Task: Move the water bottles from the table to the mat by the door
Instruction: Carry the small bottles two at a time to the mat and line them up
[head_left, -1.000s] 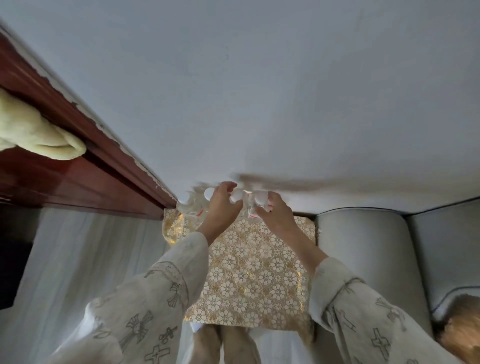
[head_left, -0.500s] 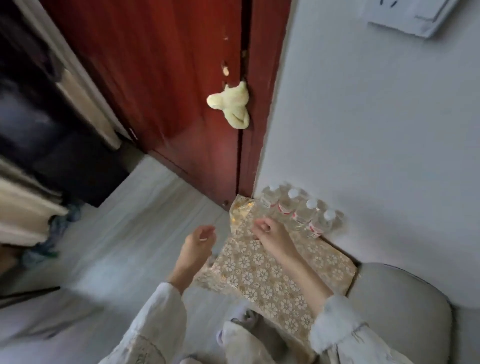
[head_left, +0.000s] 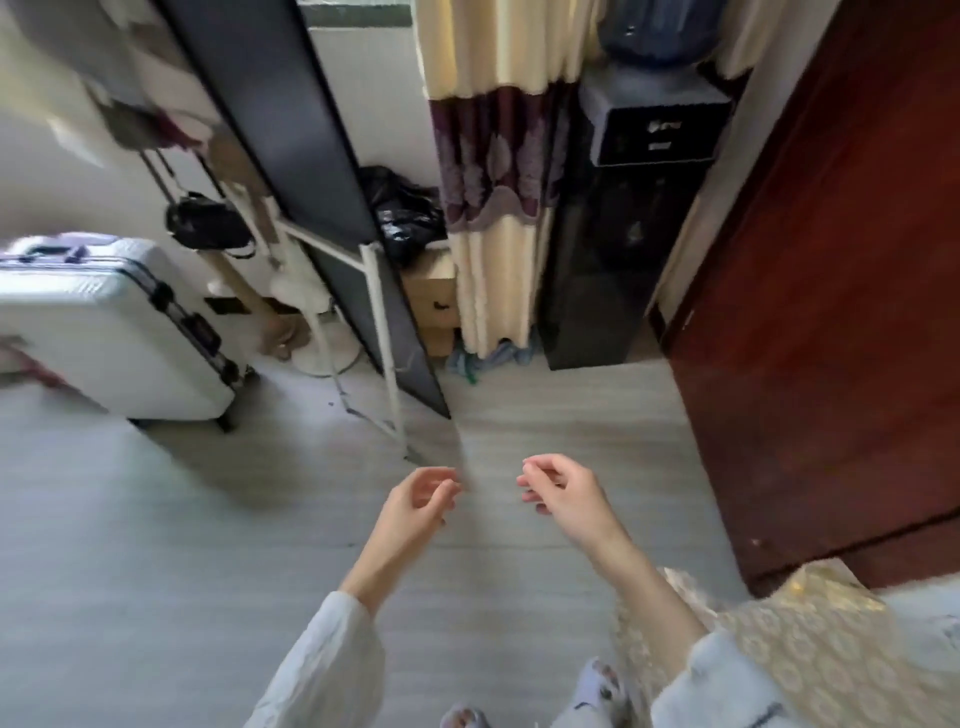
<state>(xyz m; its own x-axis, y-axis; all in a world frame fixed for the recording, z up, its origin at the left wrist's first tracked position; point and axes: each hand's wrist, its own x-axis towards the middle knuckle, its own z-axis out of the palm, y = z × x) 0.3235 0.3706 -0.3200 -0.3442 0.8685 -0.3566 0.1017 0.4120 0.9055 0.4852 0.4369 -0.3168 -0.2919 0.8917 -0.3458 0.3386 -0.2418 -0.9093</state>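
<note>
My left hand (head_left: 418, 501) and my right hand (head_left: 563, 491) hang over the grey floor, both empty with fingers loosely curled and apart. The gold patterned mat (head_left: 810, 639) lies at the lower right, by the dark red door (head_left: 841, 322), partly behind my right sleeve. No water bottles are in view.
A white suitcase (head_left: 109, 327) stands at the left. Ahead are a dark panel on a white frame (head_left: 332, 218), a cream and purple curtain (head_left: 493, 171), a black water dispenser (head_left: 618, 218) and a cardboard box (head_left: 431, 301). Open floor (head_left: 208, 545) lies ahead and left.
My hands let go of the bottles on the mat and drew back empty. My view swung left, away from the wall and the bottles, toward the room.
</note>
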